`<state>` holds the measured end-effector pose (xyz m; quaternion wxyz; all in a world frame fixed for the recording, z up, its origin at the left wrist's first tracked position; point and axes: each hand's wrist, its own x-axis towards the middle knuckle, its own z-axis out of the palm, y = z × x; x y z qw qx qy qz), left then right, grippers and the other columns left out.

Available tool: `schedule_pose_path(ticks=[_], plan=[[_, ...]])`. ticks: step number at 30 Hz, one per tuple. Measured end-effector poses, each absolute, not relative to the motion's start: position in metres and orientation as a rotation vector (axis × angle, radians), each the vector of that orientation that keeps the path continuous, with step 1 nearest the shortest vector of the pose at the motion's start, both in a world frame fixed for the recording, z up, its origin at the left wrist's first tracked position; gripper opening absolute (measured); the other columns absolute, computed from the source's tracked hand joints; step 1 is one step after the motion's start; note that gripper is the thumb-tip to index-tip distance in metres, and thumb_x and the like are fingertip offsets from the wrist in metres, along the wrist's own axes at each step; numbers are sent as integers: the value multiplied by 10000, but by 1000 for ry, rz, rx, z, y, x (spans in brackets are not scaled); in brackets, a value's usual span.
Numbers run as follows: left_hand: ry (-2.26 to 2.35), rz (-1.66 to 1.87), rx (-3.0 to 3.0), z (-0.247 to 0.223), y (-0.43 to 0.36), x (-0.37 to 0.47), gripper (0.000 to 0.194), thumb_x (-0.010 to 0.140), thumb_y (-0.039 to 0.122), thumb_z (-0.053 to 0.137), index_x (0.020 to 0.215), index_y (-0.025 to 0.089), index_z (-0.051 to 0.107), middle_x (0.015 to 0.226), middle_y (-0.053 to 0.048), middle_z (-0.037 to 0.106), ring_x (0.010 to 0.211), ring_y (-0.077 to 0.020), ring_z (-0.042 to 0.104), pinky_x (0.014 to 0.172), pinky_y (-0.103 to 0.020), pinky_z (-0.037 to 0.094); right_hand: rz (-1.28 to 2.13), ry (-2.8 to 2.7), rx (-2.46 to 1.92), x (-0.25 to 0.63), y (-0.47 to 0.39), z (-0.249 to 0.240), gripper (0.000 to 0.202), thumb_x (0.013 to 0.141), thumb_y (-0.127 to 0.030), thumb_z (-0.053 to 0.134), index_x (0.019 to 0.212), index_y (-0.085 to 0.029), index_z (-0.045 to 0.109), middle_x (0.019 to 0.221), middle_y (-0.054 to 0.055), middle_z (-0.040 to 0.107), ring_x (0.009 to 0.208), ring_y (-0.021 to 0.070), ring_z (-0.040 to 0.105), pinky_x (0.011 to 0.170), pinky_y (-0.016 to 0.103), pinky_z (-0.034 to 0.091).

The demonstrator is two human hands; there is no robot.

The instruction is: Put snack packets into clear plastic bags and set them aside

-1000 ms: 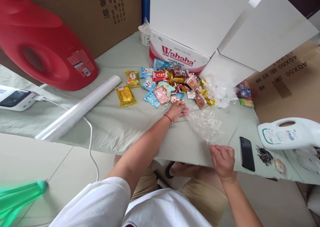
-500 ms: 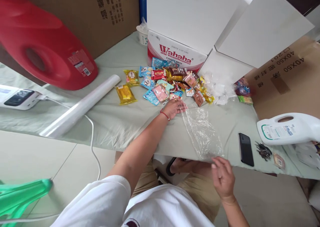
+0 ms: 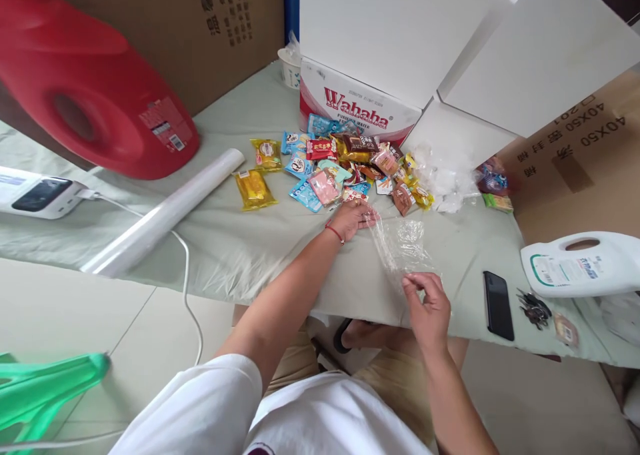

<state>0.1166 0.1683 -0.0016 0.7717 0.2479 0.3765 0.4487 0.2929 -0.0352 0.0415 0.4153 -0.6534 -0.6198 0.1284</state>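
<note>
A clear plastic bag (image 3: 411, 240) lies loosely between my two hands, its film crinkled and shiny. My left hand (image 3: 351, 219), with a red string on the wrist, has its fingers closed on the bag's far left edge. The near edge is pinched between the thumb and fingers of my right hand (image 3: 430, 303). Just beyond my left fingertips is a heap of wrapped snacks (image 3: 350, 165) in blue, red, pink, brown and yellow packets. Two yellow snack packets (image 3: 255, 189) sit apart at the heap's left.
A plastic-film roll (image 3: 165, 215) and a red jug (image 3: 120, 95) are on the left, with a white cable. Behind the heap stands a Wahaha carton (image 3: 360, 101). Crumpled clear bags (image 3: 445, 175), a black phone (image 3: 499, 305), keys (image 3: 534, 309) and a white jug (image 3: 580, 268) are on the right.
My right hand has moved up and to the left and pinched the bag's near edge, which is now lifted and drawn in. My left hand stays on the far edge.
</note>
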Motion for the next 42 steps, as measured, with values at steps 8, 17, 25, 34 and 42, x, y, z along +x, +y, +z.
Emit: schedule_pose_path(ticks=[8, 17, 25, 34, 42], plan=[[1045, 974, 611, 17, 175, 114, 195, 773, 218, 730, 769, 190, 537, 747, -33, 671, 817, -185, 720, 875, -379, 588, 204, -2392, -1205, 243, -54, 16, 313, 961, -80, 501, 1136, -234, 709, 1349, 93, 673, 1016, 210, 710, 851, 341, 597], [1716, 1388, 1621, 74, 114, 111, 291, 765, 35, 580, 1006, 193, 621, 1179, -110, 617, 1229, -287, 544, 1085, -450, 422, 248, -2628, -1356, 230, -41, 8, 224, 942, -135, 529, 1105, -198, 669, 1406, 107, 645, 817, 205, 702, 701, 338, 555], [1515, 543, 2406, 30, 99, 149, 292, 993, 226, 441, 1056, 163, 720, 1198, -139, 720, 1203, -282, 615, 1054, -472, 428, 440, -2437, -1109, 242, -44, 30, 179, 993, -263, 541, 1104, -221, 676, 1194, 65, 733, 990, 199, 696, 861, 319, 534], [1624, 516, 2412, -10, 106, 133, 455, 1042, 292, 355, 1412, 177, 594, 1553, -108, 536, 1459, -257, 456, 1211, -467, 314, 230, -1633, -2183, 377, 63, 22, 304, 904, -398, 570, 1062, -173, 700, 1021, 120, 698, 994, 264, 605, 930, 389, 464], [1608, 559, 2396, -15, 109, 132, 464, 1044, 313, 357, 1426, 184, 587, 1564, -101, 524, 1482, -254, 430, 1221, -475, 315, 657, -1556, -2070, 365, 114, 4, 167, 761, -380, 647, 795, -219, 678, 707, 3, 671, 656, 167, 573, 650, 276, 418]])
